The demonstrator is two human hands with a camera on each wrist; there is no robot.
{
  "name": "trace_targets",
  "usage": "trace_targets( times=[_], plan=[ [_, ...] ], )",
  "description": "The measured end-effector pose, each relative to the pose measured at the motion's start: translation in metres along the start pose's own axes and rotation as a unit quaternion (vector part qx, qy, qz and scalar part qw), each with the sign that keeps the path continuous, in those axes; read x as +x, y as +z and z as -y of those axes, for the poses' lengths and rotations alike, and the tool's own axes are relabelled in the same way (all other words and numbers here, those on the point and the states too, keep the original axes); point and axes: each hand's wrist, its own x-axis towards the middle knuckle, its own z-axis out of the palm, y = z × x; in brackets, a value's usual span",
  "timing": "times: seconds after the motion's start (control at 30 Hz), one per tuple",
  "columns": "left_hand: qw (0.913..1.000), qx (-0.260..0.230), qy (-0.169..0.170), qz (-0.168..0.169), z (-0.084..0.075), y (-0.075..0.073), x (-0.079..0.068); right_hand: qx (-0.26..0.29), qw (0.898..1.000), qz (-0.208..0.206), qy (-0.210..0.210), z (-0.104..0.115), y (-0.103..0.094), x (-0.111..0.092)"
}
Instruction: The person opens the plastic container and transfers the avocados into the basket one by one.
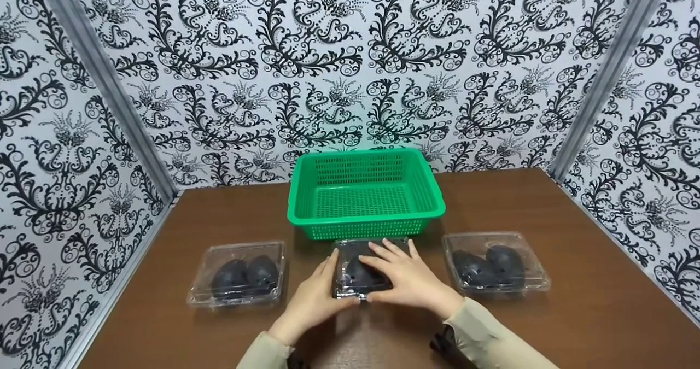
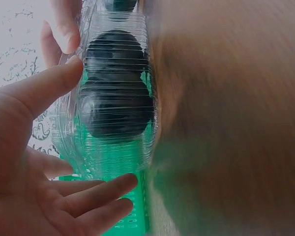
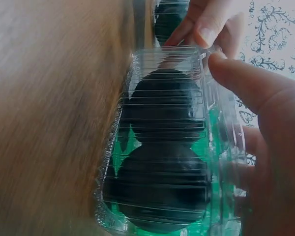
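Observation:
Both hands are on the middle clear plastic clamshell box point(image 1: 345, 290), which sits on the table in front of the green basket and holds two dark, avocado-like fruits point(image 2: 115, 108). My left hand point(image 1: 313, 298) lies along the box's left side, fingers extended and thumb at the front edge. Across the lid and right side spreads my right hand point(image 1: 407, 276), its thumb at the front edge near the left thumb. In the right wrist view the lid point(image 3: 226, 128) stands slightly apart from the base along its front, beside the right thumb.
A green perforated basket point(image 1: 366, 229) stands directly behind the middle box. To the left is another clear box point(image 1: 238, 273) with two dark fruits, and to the right a similar one point(image 1: 495, 265). Patterned panels point(image 1: 350, 57) enclose the brown table point(image 1: 180, 331) at the back and sides.

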Motion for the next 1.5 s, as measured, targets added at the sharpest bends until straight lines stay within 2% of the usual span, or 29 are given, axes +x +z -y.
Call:
trace_targets(
  times=[0.37,0.8,1.23,1.5],
  plan=[
    [0.9999,0.011,0.001,-0.007,0.0,0.002,0.001,-0.012,0.999,-0.03,-0.024,-0.004,0.007,0.001],
    [0.9997,0.013,0.007,-0.017,-0.001,0.003,-0.001,-0.047,0.998,-0.042,-0.017,-0.005,0.015,-0.001],
    [0.9997,0.016,0.009,-0.015,-0.004,0.003,-0.001,-0.041,0.998,-0.049,-0.015,-0.004,0.015,-0.001],
    [0.9993,0.028,0.003,-0.027,-0.006,0.006,-0.001,-0.055,0.997,-0.043,-0.009,-0.004,0.018,-0.001]
  ],
)
